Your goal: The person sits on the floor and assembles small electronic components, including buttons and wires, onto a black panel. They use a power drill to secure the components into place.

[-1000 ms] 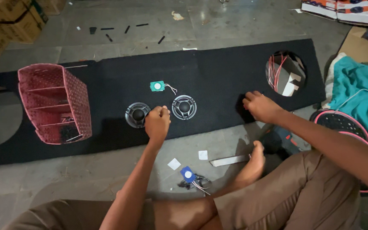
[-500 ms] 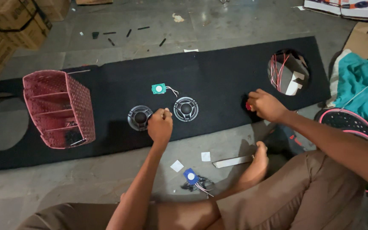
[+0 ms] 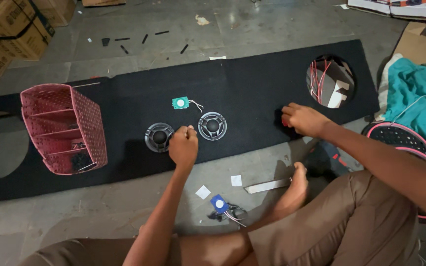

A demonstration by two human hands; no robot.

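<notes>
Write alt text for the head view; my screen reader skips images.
A seated person's left hand rests closed between two round speakers on a long black panel, while the right hand grips something small and red near the round cutout.

Two round grey speakers (image 3: 159,137) (image 3: 212,126): face-up, side by side, lying mid-length on the black carpeted board (image 3: 252,93).

The left hand (image 3: 183,147) is closed into a loose fist, knuckles up, at the end of a straight, stretched forearm. The right hand (image 3: 303,119) reaches further forward with fingers curled down, its forearm coming in from the right.
</notes>
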